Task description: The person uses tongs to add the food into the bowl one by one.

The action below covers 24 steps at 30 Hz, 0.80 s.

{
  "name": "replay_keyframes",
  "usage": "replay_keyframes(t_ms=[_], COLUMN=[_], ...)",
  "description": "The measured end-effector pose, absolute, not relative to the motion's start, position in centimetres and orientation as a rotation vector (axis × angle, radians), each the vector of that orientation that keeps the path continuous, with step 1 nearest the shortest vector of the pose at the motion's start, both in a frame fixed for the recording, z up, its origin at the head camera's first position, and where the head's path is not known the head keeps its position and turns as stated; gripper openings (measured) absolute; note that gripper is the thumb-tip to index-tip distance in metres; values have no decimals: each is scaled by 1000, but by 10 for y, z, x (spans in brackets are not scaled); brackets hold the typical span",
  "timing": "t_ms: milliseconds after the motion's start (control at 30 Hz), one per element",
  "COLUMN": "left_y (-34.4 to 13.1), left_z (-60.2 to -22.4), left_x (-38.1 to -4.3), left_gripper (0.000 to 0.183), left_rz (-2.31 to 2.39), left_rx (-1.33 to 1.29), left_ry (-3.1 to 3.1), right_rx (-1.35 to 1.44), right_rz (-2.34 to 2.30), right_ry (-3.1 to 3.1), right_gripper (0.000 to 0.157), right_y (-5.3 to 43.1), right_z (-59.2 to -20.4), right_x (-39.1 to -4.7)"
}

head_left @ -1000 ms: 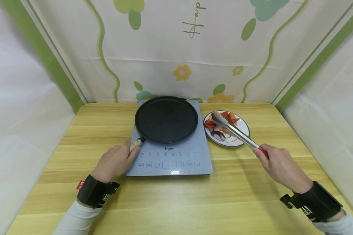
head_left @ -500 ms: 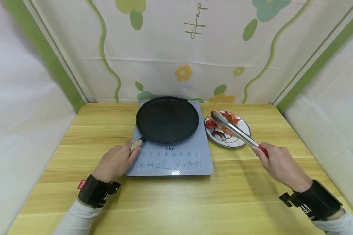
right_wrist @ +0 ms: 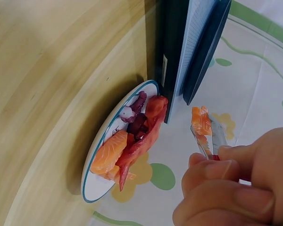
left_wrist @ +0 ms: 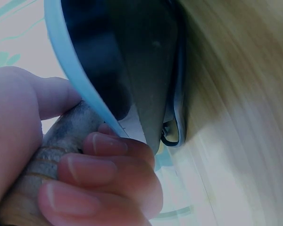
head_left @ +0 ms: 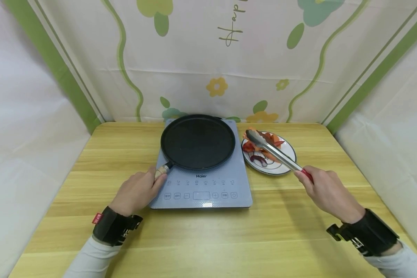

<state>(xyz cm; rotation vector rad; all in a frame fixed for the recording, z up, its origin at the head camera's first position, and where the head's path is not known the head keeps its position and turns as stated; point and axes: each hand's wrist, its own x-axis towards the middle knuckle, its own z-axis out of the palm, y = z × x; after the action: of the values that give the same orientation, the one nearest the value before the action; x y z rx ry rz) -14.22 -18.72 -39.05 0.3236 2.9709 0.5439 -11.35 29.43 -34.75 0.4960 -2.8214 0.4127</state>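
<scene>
My left hand (head_left: 135, 193) grips the wooden handle (left_wrist: 37, 174) of a flat black frying pan (head_left: 198, 143), its fingers curled round it in the left wrist view. In my right hand (head_left: 333, 195) is a pair of metal tongs (head_left: 279, 154) with a red grip. Their tips pinch an orange piece of salmon (right_wrist: 201, 121), held off the plate in the right wrist view. Below lies a white plate (head_left: 272, 168) with a dark rim. On it are more salmon (right_wrist: 109, 153), a long red piece of seafood (right_wrist: 148, 136) and a purple octopus tentacle (right_wrist: 139, 101).
The pan rests on a pale blue-grey induction cooker (head_left: 201, 189) with touch controls along its front. The plate stands close to the cooker's right side on a wooden table (head_left: 208, 243). A patterned white cloth (head_left: 180, 58) hangs right behind the table.
The tongs have risen slightly and shifted left, lifting the salmon piece above the plate. My right hand has moved a little with them. My left hand stays on the pan handle.
</scene>
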Motion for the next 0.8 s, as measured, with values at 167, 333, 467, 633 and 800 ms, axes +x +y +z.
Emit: replay_keyframes(t_ms=[167, 333, 467, 633, 800], left_y=[-187, -187, -187, -187, -187], left_z=[-391, -391, -391, -390, -390], left_x=[-142, -142, -142, -142, -141], left_gripper=[41, 40, 40, 39, 38], left_rz=[546, 557, 559, 564, 547], left_rx=[323, 320, 324, 329, 348], left_ry=[2972, 2969, 2970, 2972, 2987], right_rx=[495, 509, 523, 526, 533], right_rz=[417, 417, 408, 433, 472], right_ry=[-2828, -2822, -2817, -2833, -2833], right_gripper=[29, 28, 27, 27, 25], right_y=[292, 289, 286, 283, 279], right_z=[-347, -345, -344, -343, -344], right_x=[-116, -119, -121, -124, -127])
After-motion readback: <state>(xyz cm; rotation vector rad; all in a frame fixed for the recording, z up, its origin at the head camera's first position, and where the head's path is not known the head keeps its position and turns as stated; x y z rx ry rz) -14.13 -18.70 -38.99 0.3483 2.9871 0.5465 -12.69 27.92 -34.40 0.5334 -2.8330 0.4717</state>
